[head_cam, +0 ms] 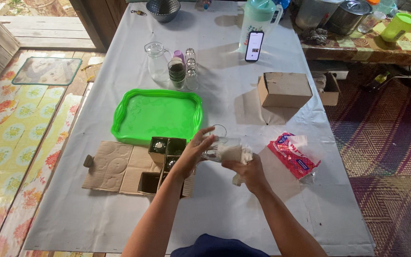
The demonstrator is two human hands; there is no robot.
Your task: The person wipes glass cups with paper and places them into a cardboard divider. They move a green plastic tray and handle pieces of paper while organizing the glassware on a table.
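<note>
Clear smooth drinking glass (220,144) gripped in left hand (193,152), white crumpled tissue (231,153) clutched by right hand (249,172).

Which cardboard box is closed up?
The brown box on the right side of the table, near the phone, is shut. The other box, by the left hand, lies open with its flaps spread and glasses inside.

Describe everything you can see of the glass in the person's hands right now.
The glass is clear and lies tilted on its side above the white-covered table, its open rim pointing up and left. The left hand grips it near the rim; the right hand presses a white tissue into or around its body. It appears empty otherwise. Finer detail is too small to tell.
</note>
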